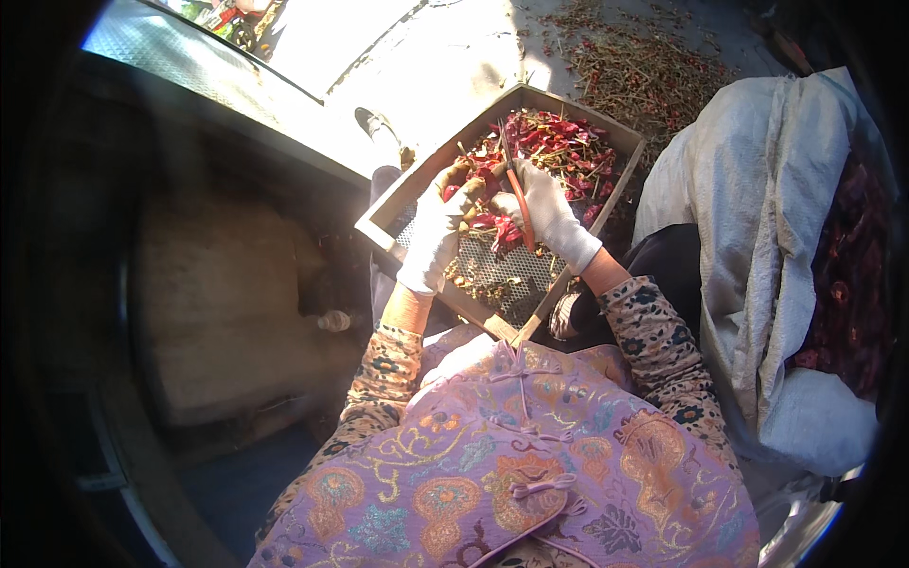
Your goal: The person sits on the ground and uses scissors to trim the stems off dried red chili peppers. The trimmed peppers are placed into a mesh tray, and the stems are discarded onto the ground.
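Observation:
My left hand (442, 224), in a white work glove stained brown at the fingers, pinches a dried red chilli pepper (488, 184). In the matching glove, my right hand (545, 206) holds scissors with an orange-red handle (524, 209), the thin blades pointing away from me. Both hands are over a wooden-framed tray with a perforated metal mesh bottom (486, 264), which rests on my lap. Red chilli pieces and stems (568, 145) fill its far part. Small scraps and seeds (490, 290) are scattered over the mesh nearest me.
To the right stands a white woven sack (746, 170), with dark red dried chillies (848, 298) beyond it. A heap of stems and chilli scraps (639, 78) covers the floor behind the tray. A long ledge with a shiny patterned top (206, 67) runs along the upper left.

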Motion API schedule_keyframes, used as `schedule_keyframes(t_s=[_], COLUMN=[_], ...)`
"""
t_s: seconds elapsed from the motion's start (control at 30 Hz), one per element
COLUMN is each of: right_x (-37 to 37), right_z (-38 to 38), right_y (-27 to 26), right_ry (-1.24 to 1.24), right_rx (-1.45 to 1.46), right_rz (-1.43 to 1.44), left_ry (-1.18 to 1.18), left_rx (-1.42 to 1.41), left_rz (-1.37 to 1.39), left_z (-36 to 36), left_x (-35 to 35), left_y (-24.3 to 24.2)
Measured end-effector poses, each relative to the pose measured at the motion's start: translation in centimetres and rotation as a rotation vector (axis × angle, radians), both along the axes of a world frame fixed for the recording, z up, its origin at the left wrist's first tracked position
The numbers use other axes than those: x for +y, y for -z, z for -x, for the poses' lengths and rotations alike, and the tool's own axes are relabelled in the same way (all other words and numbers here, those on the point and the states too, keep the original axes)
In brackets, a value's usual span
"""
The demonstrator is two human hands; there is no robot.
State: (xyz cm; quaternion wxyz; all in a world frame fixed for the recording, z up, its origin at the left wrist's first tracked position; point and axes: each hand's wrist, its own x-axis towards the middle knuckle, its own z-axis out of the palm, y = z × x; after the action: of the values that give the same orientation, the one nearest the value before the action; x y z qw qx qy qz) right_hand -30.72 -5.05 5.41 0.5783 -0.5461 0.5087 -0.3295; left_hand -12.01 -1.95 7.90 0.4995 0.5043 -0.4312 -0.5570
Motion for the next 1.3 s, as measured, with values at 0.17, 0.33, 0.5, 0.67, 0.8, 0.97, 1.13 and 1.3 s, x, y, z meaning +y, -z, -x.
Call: schedule_keyframes(t_s=[0.17,0.33,0.5,0.67,0.8,0.97,1.13,1.3], right_x=[0.5,-1.2,-1.2,-1.0,-0.7,0.2,0.1,1.2], right_z=[0.3,1.5,1.5,0.9,1.0,1.0,0.9,-0.8], right_y=[-0.4,0.2,1.3,0.4,-1.5,-2.6,-1.6,-1.0], right_ry=[-0.051,-0.094,-0.168,-0.206,-0.42,-0.537,-0.342,-0.075], right_rx=[0.201,0.611,0.657,0.542,-0.036,-1.05,-0.905,-0.602], right_rz=[0.242,0.812,0.846,0.67,0.092,-0.53,-0.343,-0.252], left_ry=[-0.064,-0.176,-0.165,-0.08,0.0,-0.039,-0.072,0.019], left_rx=[-0.029,-0.265,-0.64,-0.542,-0.142,0.298,0.223,-0.152], left_rz=[-0.031,0.127,0.199,0.135,0.085,0.073,-0.047,-0.018], left_z=[0.3,-2.0,-2.8,-2.6,-3.6,-2.1,-1.5,-1.9], left_x=[-0.5,-2.0,-2.3,-2.2,-2.1,-2.1,-2.5,-2.0], left_y=[0.5,2.0,3.2,2.0,0.5,0.9,0.5,-1.3])
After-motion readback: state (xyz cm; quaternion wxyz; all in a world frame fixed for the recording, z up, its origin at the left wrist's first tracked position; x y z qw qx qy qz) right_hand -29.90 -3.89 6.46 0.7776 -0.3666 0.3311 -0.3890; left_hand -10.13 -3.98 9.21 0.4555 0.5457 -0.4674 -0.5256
